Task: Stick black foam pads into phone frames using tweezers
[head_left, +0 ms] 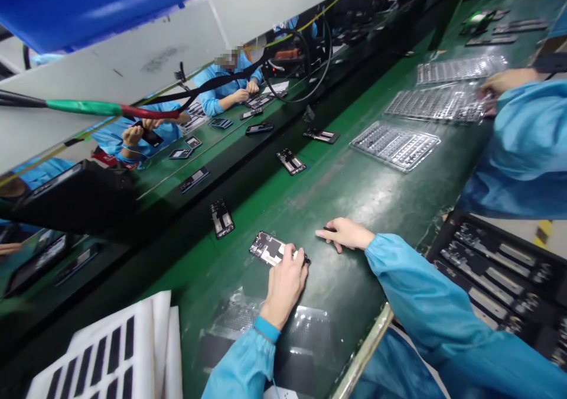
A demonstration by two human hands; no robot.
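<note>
An opened phone body (268, 246), its inner metal plate and circuitry showing, lies on the green table. My left hand (286, 281) grips its right end, the fingers bent over the edge and partly hiding it. To the right, my right hand (348, 233) hovers near the table, apart from the phone. Its fingers are closed round a small dark thing that I cannot make out, with the index finger pointing left. Below my left hand are clear plastic sheets (310, 322) with dotted patterns.
Several opened phone bodies (221, 219) line the table's far side. Clear plastic trays (396, 145) stand at the right, where a co-worker's hand (505, 86) reaches. A black tray of phone parts (491, 269) is at lower right. White foam blocks (101, 352) stand at lower left.
</note>
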